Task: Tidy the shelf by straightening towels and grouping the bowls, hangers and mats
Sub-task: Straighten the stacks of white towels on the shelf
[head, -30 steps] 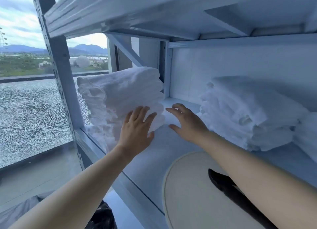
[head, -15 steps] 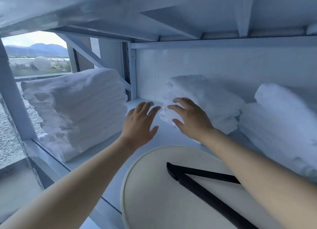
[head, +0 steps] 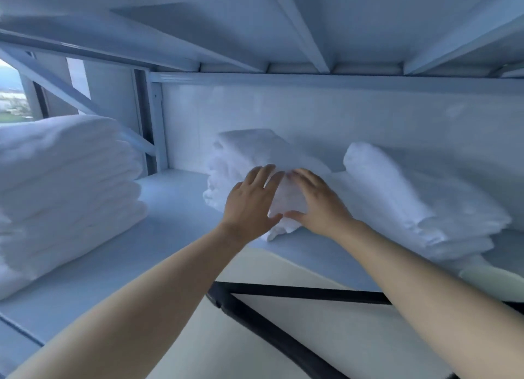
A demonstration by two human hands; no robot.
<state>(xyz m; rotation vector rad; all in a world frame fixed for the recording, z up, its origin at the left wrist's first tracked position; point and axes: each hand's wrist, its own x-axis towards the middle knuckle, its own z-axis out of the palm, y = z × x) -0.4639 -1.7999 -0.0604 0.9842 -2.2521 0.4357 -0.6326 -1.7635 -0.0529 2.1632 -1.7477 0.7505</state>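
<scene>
My left hand and right hand lie side by side on the front of the middle towel pile, at 12 o'clock on the shelf. My fingers are spread and flat, grasping nothing. A tall towel stack sits at 9 o'clock and more towels at 3. At 6 o'clock, a black hanger lies on a cream mat.

Left hand and right hand moved off the left stack onto the middle towels.
</scene>
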